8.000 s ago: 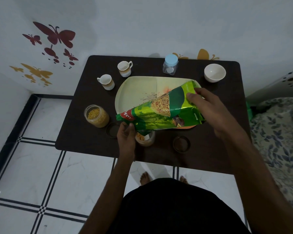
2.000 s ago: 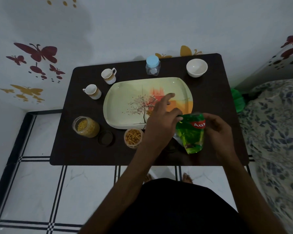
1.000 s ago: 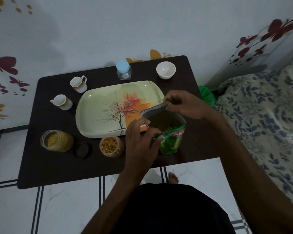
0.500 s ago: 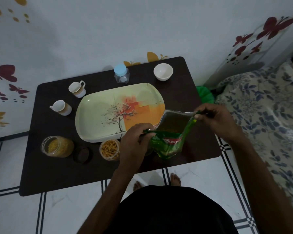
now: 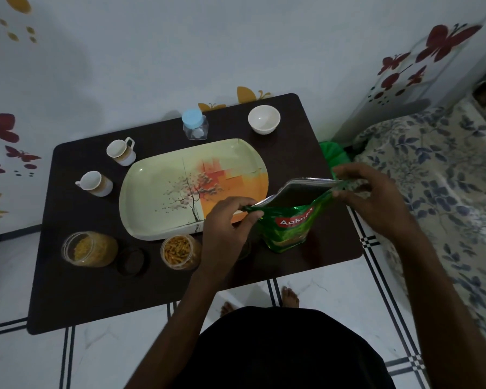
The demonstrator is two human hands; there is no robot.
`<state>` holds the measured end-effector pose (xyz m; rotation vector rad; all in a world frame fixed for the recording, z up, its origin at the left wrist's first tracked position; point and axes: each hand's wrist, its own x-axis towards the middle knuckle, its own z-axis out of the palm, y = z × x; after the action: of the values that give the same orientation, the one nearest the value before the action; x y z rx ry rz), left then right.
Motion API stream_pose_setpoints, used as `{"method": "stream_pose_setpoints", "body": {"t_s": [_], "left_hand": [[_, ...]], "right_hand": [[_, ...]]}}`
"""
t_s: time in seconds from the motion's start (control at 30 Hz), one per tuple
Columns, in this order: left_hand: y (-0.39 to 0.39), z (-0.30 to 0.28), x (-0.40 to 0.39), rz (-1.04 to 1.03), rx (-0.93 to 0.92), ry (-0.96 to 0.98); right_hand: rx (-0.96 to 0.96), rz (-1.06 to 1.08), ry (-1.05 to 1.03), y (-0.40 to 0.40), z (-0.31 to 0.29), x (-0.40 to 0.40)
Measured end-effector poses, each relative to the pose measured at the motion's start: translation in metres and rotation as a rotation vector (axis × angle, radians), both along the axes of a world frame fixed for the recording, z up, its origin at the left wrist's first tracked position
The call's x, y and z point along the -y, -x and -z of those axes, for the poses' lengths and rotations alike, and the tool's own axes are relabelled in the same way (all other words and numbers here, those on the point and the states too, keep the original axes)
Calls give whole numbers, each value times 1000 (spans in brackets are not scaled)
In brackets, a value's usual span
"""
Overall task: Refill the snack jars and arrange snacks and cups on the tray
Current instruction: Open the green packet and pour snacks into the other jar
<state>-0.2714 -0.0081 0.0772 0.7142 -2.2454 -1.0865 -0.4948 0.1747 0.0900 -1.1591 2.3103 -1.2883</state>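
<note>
Both hands are on the green snack pouch [image 5: 288, 226], just right of the tray [image 5: 163, 189] on the tabletop [image 5: 76, 290]: left hand [image 5: 225, 223] pinches one mouth edge, right hand [image 5: 368, 197] the other, mouth pulled open. Open snack jar [image 5: 180, 251] sits just below the tray.

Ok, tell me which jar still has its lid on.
The small clear jar at the table's far edge, with the blue lid. The two snack jars at the near edge stand open.
</note>
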Motion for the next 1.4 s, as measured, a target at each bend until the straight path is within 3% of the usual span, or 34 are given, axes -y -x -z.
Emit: {"method": "stream_pose_setpoints", "body": {"t_s": [0.1, 0.4, 0.9, 1.4], "left_hand": [[1, -2, 0, 4, 2, 40], [4, -1, 6, -7, 33, 184], [7, 0, 9, -30, 68, 334], [16, 1, 22, -32, 104, 330]], "right_hand": [[-211, -114, -119, -11, -19, 12], [-425, -368, -293, -57, -13, 62], [-702, -190, -150, -71, -4, 79], [-747, -115, -102, -49, 0, 65]]}}
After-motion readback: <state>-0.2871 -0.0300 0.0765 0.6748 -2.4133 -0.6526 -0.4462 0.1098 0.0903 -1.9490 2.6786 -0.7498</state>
